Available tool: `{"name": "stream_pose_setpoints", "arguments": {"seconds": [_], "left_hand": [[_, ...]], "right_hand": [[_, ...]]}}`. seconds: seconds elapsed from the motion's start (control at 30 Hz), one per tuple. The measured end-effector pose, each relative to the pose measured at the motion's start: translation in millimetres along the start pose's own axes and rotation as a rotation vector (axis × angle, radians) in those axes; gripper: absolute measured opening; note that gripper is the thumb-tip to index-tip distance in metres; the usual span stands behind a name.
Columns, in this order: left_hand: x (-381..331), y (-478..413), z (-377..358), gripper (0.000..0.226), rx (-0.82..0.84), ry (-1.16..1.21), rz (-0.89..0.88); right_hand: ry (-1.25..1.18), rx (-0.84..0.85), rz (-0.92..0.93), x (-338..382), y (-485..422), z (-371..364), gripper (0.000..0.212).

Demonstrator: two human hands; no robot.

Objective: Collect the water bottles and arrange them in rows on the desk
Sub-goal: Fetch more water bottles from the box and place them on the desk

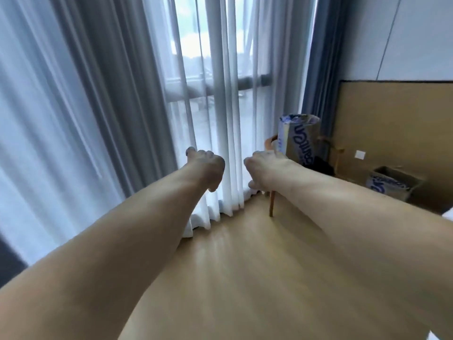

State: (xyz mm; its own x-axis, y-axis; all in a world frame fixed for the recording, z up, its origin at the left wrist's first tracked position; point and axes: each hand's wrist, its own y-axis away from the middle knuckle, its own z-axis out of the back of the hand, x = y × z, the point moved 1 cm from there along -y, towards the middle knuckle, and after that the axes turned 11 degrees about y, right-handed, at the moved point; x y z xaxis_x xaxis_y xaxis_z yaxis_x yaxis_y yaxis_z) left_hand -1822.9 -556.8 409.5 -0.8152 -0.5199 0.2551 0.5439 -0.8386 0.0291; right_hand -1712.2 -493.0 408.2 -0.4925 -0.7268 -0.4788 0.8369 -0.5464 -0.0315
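No water bottle and no desk can be seen in the head view. Both my bare arms stretch forward over the wooden floor toward the window. My left hand hangs in front of the sheer curtain with its fingers loosely curled and holds nothing. My right hand is level with it, a short gap to its right, fingers also loosely curled and holding nothing. The picture is motion-blurred, so finger detail is soft.
White sheer curtains cover the window ahead and to the left. At right, a tall cardboard box with blue print stands on a wooden chair, whose leg shows below my right wrist. A second open box sits by the panelled wall.
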Motion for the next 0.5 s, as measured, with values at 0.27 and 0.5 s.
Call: {"name": "stream_pose_setpoints", "arguments": {"seconds": [0.27,0.5], "left_hand": [[-80,-141,50,0.033,-0.105,0.003,-0.213],[-156,-233,61,0.038,-0.133,-0.009,-0.375]], "right_hand": [[0.034,0.096,-0.231,-122,-70,-39,0.029],[-0.037,0.187,-0.345,-201,-103,-87,0.028]]}}
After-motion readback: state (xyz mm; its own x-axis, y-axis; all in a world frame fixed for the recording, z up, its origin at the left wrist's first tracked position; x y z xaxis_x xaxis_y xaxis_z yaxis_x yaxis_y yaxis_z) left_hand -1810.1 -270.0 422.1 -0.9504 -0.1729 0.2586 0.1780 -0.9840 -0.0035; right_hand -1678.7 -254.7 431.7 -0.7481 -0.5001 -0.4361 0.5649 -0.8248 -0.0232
